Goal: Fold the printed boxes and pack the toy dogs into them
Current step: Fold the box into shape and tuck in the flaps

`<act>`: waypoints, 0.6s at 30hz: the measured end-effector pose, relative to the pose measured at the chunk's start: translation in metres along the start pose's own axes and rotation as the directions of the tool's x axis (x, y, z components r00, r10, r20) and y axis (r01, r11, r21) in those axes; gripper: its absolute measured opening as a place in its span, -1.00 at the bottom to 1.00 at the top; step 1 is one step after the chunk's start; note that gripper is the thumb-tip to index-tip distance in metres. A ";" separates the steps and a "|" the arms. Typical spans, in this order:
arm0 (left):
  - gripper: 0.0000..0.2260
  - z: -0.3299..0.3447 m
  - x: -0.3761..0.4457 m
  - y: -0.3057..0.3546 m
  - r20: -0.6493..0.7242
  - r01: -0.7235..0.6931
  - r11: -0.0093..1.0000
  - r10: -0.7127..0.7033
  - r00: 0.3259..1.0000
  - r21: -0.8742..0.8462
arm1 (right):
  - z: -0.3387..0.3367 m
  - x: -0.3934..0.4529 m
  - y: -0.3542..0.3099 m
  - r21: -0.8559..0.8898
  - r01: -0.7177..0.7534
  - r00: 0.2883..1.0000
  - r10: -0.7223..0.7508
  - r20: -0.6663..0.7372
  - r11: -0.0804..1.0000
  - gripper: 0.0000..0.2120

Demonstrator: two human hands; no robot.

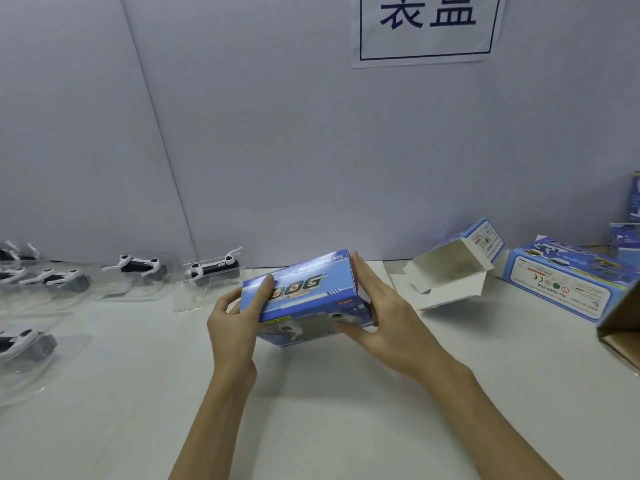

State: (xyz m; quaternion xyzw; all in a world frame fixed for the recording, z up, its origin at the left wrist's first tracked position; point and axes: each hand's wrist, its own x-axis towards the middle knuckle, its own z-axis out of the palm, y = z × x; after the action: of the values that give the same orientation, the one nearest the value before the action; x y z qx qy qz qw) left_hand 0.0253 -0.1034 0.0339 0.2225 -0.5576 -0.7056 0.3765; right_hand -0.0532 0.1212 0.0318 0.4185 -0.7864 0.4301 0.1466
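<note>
A person stands at the white tabletop [311, 410] holding a blue printed cardboard box [308, 292], the one lettered "DOG", just above the surface in the middle of the scene. The left hand [235, 317] grips the box's left end, thumb curled over the top face and the other fingers hidden behind. The right hand [377, 317] lies flat against the right end, fingers straight and close together, thumb under the near face. To my eye the box is already squared up and this is the closing of its right end flap; whether a toy is inside I cannot tell. Black and white toy dogs in clear plastic trays [211, 271] wait along the far left, well apart from the hands. A half-folded white-lined box with open flaps [450, 271] sits to the far right, beside a closed blue box lying flat [561, 285]. Next, I would judge, the flap must be pressed fully home, the box set aside to the right, and the open one taken up.
</note>
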 end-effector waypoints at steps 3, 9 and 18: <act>-0.39 0.004 -0.004 0.002 0.079 0.030 0.998 -0.025 0.997 -0.058 | 0.007 0.000 -0.009 0.059 -0.074 0.979 0.084 -0.187 0.995 -0.15; -0.50 0.016 -0.019 -0.005 0.450 0.020 1.000 -0.022 0.893 0.009 | 0.006 0.006 -0.011 0.374 -0.283 0.882 0.392 -0.260 0.883 -0.58; -0.62 0.013 -0.014 -0.013 0.451 0.062 0.998 -0.064 0.890 0.020 | -0.010 0.010 0.003 0.486 -0.498 0.836 0.546 0.051 0.718 -0.49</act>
State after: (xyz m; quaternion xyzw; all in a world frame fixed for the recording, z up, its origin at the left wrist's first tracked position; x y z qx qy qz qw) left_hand 0.0211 -0.0833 0.0233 0.0716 -0.6239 -0.7485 0.2132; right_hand -0.0629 0.1252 0.0415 0.1814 -0.7322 0.6545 -0.0514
